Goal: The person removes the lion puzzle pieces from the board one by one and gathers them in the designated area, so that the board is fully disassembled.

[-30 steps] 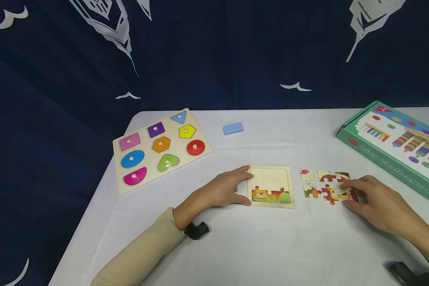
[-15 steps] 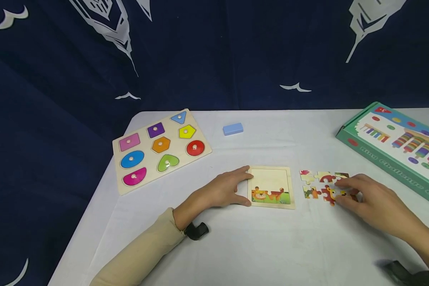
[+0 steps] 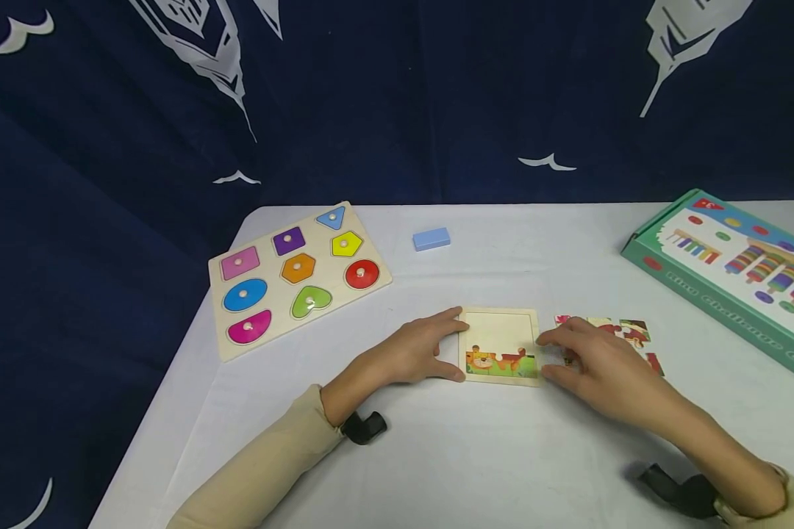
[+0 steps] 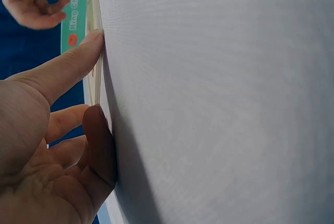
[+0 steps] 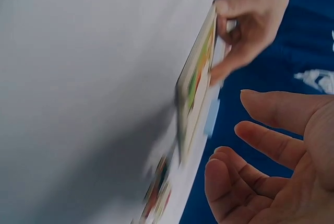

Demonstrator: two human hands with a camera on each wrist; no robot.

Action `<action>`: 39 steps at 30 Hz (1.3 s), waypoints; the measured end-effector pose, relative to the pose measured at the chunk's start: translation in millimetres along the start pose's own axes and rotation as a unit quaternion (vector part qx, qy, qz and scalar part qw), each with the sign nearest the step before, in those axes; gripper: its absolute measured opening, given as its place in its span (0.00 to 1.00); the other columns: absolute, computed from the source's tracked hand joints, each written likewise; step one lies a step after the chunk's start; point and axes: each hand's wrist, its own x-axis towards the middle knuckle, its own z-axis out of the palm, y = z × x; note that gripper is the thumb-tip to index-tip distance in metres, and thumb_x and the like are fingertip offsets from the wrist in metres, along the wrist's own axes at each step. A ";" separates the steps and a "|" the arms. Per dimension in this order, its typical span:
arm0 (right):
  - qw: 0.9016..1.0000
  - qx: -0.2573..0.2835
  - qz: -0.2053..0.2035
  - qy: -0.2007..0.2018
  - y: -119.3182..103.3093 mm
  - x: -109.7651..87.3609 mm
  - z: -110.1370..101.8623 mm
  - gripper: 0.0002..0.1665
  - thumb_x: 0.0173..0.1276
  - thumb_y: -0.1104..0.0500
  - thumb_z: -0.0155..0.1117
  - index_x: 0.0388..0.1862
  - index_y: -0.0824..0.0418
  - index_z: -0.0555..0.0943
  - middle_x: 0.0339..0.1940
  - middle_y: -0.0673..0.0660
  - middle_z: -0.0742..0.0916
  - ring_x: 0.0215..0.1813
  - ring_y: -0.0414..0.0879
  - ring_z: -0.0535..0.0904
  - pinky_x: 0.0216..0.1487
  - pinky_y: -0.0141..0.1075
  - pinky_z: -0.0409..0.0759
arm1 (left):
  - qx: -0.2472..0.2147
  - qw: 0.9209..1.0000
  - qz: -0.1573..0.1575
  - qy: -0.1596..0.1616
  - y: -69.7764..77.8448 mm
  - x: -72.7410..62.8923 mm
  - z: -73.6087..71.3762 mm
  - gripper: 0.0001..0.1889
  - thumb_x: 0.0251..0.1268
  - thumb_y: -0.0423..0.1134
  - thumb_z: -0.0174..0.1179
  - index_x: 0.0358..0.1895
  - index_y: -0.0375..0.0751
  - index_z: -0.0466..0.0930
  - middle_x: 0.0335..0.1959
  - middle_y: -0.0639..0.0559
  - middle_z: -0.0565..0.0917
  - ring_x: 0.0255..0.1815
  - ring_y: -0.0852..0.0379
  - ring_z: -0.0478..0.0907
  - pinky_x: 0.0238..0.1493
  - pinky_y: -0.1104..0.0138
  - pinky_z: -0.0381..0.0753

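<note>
A small square wooden puzzle tray [image 3: 499, 330] lies on the table with a joined strip of picture pieces [image 3: 501, 362] along its near side; bare wood shows above them. My left hand [image 3: 413, 349] rests spread at the tray's left side, its thumb and fingertips right at the edge. My right hand [image 3: 605, 371] hovers just off the tray's right edge, thumb and fingers apart. In the right wrist view its fingers are loosely bent with nothing between them. Loose jigsaw pieces [image 3: 635, 333] lie under and behind that hand, which hides some of them.
A wooden shape-peg board [image 3: 274, 253] lies at the back left. Near the back edge sits a blue block [image 3: 431, 239]. A green and white game box [image 3: 734, 272] occupies the right side. Behind the white table [image 3: 437, 463] hangs a dark blue patterned cloth [image 3: 397, 103].
My right hand has moved left, from over the right-hand loose pieces to beside the tray's right edge. The left hand and the tray have stayed in place.
</note>
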 end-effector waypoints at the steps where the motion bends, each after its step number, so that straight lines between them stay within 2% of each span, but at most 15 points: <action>1: 1.000 0.003 -0.003 -0.007 -4.2 3.3 2.1 0.18 0.58 0.60 0.75 0.48 0.58 0.84 0.39 0.48 0.80 0.35 0.41 0.71 0.32 0.37 0.68 | 0.000 1.000 0.000 0.000 0.0 0.0 0.1 0.38 0.56 0.46 0.74 0.70 0.42 0.69 0.78 0.50 0.57 0.29 0.62 0.73 0.33 0.73 0.72; 8: 0.999 0.019 -0.028 -0.031 -27.7 21.8 15.7 0.19 0.60 0.60 0.74 0.51 0.59 0.83 0.42 0.49 0.82 0.38 0.42 0.75 0.38 0.40 0.76 | 0.006 1.000 0.001 -0.004 -0.7 0.1 0.1 0.39 0.56 0.48 0.74 0.71 0.44 0.69 0.78 0.50 0.57 0.31 0.63 0.73 0.35 0.73 0.72; 13: 0.997 0.029 -0.043 -0.054 -35.6 30.1 24.9 0.22 0.60 0.62 0.74 0.53 0.62 0.82 0.41 0.51 0.81 0.37 0.42 0.75 0.39 0.40 0.75 | 0.009 1.000 0.005 -0.006 -0.1 -0.3 -1.5 0.39 0.57 0.49 0.73 0.71 0.43 0.69 0.78 0.50 0.56 0.31 0.63 0.73 0.36 0.73 0.72; 20: 0.995 0.033 -0.047 -0.085 -38.2 40.4 38.3 0.24 0.60 0.61 0.74 0.55 0.65 0.81 0.40 0.51 0.79 0.35 0.42 0.73 0.39 0.39 0.74 | 0.003 1.000 0.004 -0.007 -0.6 -1.8 -2.2 0.38 0.57 0.48 0.73 0.70 0.43 0.69 0.78 0.50 0.56 0.31 0.63 0.73 0.35 0.73 0.73; 27: 0.994 0.013 -0.040 -0.100 -39.3 46.3 40.9 0.24 0.59 0.61 0.74 0.52 0.71 0.81 0.37 0.52 0.78 0.33 0.42 0.70 0.38 0.37 0.72 | 0.005 1.000 0.006 -0.005 -1.3 -1.4 -1.7 0.38 0.57 0.48 0.73 0.71 0.43 0.69 0.78 0.50 0.56 0.31 0.63 0.73 0.35 0.73 0.72; 39: 0.994 -0.009 -0.049 -0.097 -39.1 47.2 44.3 0.20 0.61 0.62 0.73 0.50 0.68 0.80 0.40 0.54 0.78 0.37 0.44 0.73 0.43 0.42 0.75 | 0.009 1.000 0.003 -0.005 -0.5 -0.5 -1.8 0.38 0.56 0.48 0.73 0.70 0.43 0.69 0.78 0.50 0.57 0.32 0.62 0.73 0.37 0.73 0.73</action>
